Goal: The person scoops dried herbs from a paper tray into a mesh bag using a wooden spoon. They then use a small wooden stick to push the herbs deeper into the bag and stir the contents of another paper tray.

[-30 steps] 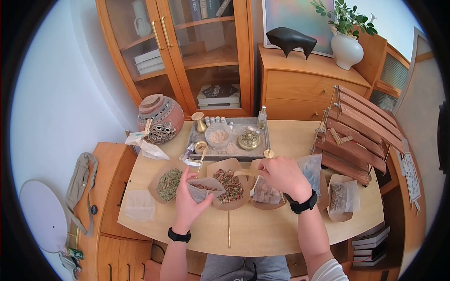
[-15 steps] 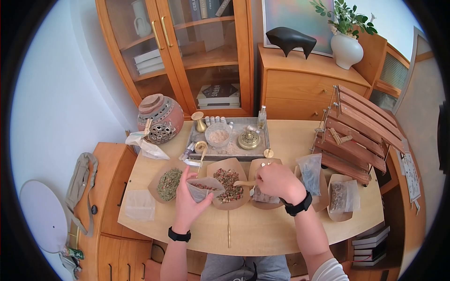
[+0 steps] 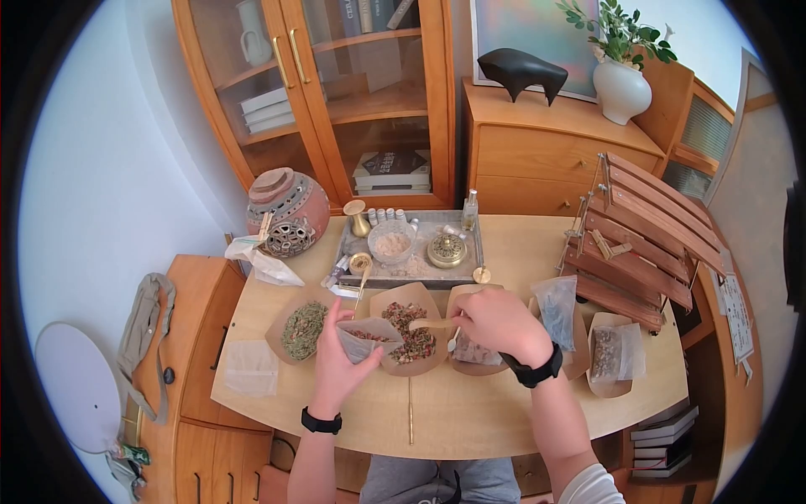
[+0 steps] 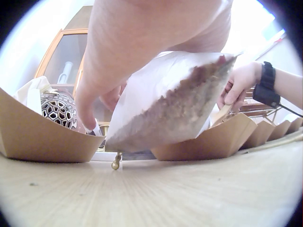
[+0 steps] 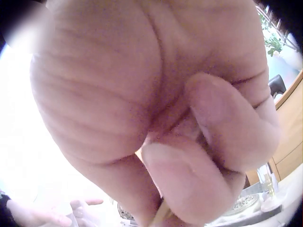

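We can read nothing for certain. Pale characters on the dark book (image 3: pixel 401 162) and lettering on an upright spine (image 3: pixel 348 12): both too small.

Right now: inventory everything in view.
Glazed cabinet: 1, orange, back
Drawer chest: 1, orange, back right
Bull figurine: 1, black, on chest
Vase: 1, white, on chest
Openwork jar: 1, reddish, far left
Tray: 1, grey, far middle
Bowl: 1, clear, on tray
Lidded censer: 1, brass, on tray
Slatted rack: 1, brown, right
Paper trays: 5, brown, middle row
Table: 1, pale, centre
Pouch: 1, translucent, left hand
Scoop: 1, tan, right hand
Wristbands: 2, black, wrists
Left hand: 1, bare, near left
Right hand: 1, bare, centre right
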The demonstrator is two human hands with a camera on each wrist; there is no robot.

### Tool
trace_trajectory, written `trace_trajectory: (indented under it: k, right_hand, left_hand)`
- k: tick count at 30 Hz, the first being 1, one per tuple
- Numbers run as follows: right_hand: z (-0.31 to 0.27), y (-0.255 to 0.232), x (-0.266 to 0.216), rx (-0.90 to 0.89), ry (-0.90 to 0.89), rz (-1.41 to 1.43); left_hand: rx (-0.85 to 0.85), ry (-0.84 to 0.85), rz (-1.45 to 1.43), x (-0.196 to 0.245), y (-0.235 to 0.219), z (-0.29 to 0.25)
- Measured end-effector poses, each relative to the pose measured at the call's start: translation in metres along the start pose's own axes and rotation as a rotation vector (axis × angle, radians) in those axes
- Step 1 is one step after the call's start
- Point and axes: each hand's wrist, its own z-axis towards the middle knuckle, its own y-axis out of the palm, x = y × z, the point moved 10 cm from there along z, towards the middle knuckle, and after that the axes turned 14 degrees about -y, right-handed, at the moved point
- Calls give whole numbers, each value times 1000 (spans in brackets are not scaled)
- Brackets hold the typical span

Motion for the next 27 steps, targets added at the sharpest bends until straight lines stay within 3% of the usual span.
trace_trajectory:
  k: [6,8,12,15,18,21,27]
  right_hand:
    - [10,-17,-28,118,-72,169]
    - [14,-4,-34,49,-61,179]
    - [8,-13,-23,75,-44,193]
    - [-4,-19,2,8,106,32]
    - [-8,-2,14,-46,133,-55]
    - [-5,12,7,-156,127,2]
    - [-1,25,-2,-115,42,-51]
  left_hand:
    - [-21,44,66,4,4,-2]
    - [-26,54,68,4,5,-2]
    - [-20,43,63,4,2,-2]
    - [-18,32,53,3,2,-2]
    - [-18,23,46,1,2,-1]
    - [-15,21,49,2,1,-1]
    - [-13,20,51,-1,2,-1]
